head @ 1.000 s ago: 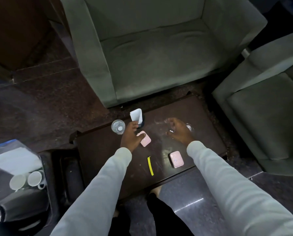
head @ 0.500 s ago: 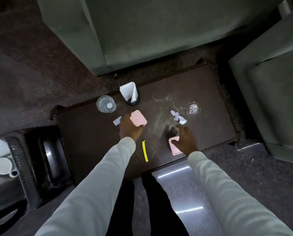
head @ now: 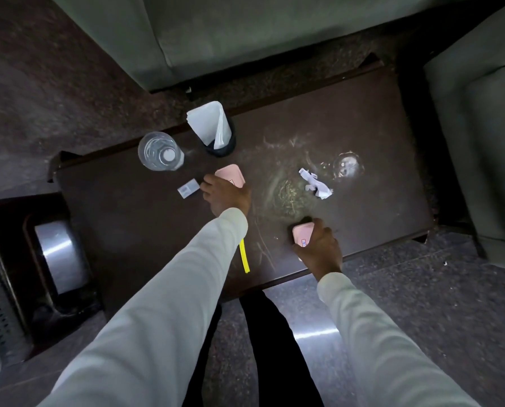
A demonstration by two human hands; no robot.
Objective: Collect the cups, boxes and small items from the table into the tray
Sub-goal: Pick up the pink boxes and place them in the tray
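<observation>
Each hand, left [head: 226, 195] and right [head: 318, 248], closes its fingers on a pink box [head: 230, 175], seemingly light and stiff, best gripped across its edges.

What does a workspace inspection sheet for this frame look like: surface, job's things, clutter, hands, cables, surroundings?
Surface: dark table, scratched and smudged near the middle.
Job's things: clear cup at the far left corner; far pink box under the left hand; near pink box under the right hand; small white packet beside the left hand; yellow strip near the front edge; second clear cup, hard to make out.
Clutter: crumpled paper; napkin holder with white napkins.
Hands: left hand on the far box; right hand closed around the near box.
Cables: nothing seen.
Surroundings: green armchair beyond the table, another to the right; dark tray on the left.
</observation>
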